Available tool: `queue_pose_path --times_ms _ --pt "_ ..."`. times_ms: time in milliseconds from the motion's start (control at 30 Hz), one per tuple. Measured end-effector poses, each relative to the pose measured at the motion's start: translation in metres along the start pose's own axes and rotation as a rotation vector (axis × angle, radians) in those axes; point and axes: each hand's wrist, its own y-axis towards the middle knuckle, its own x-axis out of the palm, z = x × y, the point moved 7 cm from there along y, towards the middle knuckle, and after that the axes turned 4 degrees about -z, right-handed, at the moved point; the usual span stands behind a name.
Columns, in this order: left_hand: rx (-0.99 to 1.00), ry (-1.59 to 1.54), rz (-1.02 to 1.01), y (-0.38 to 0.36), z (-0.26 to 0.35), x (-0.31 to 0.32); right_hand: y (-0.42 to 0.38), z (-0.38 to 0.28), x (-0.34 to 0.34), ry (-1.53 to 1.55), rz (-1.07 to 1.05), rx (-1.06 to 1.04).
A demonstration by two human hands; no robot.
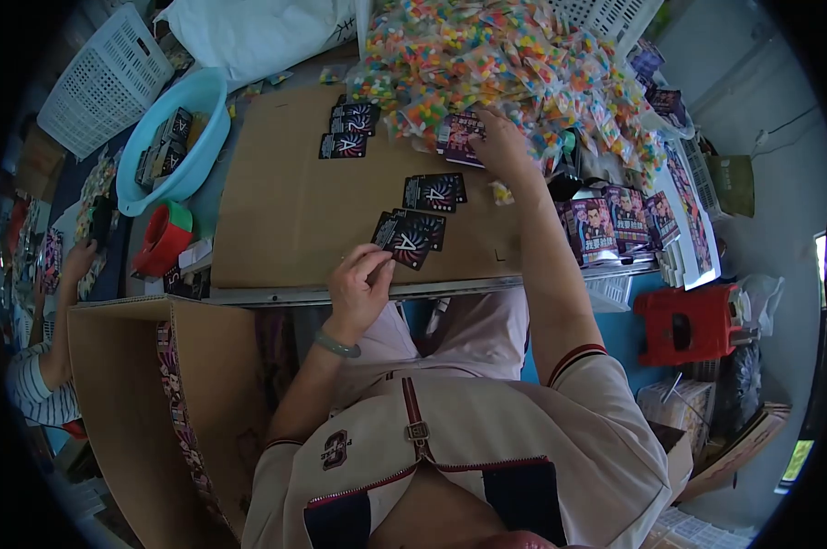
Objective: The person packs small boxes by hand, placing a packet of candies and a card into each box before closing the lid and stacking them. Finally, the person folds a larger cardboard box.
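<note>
My left hand is closed, thumb and fingers pinching the edge of a black card marked "A" at the front of a small fanned group on the cardboard. My right hand reaches to the back of the cardboard, its fingers closed on the right side of a purple printed packet. Some of those fingertips are hidden. Between the hands lie black cards showing a "4". Further left, another overlapping row of black cards shows "A" and "2".
Clear sachets of colourful candies are heaped behind the cardboard sheet. A blue basin with black packs and a red tape roll stand left. Purple printed boxes lie right. An open carton is beside me; another person's arm shows far left.
</note>
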Motion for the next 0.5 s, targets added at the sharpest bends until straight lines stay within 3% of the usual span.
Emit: queue_pose_path --times_ms 67,100,167,300,367,500 --pt "0.007 0.024 -0.010 0.001 -0.003 0.002 0.006 -0.003 0.022 -0.029 -0.295 -0.109" --pt "0.014 0.023 -0.003 0.002 -0.003 0.003 0.007 -0.003 0.024 -0.034 -0.287 -0.115" --pt "0.051 0.025 0.012 0.003 -0.002 0.004 0.004 -0.008 0.028 -0.374 -0.224 -0.131" --pt "0.044 0.002 0.026 0.002 -0.002 0.000 0.007 -0.009 0.025 -0.454 -0.254 -0.218" --pt "0.036 -0.057 0.021 0.001 -0.006 0.000 0.008 -0.008 0.032 -0.072 -0.527 -0.182" --pt "-0.142 -0.246 -0.046 0.008 -0.016 0.006 -0.014 -0.031 0.015 -0.363 -0.484 -0.012"
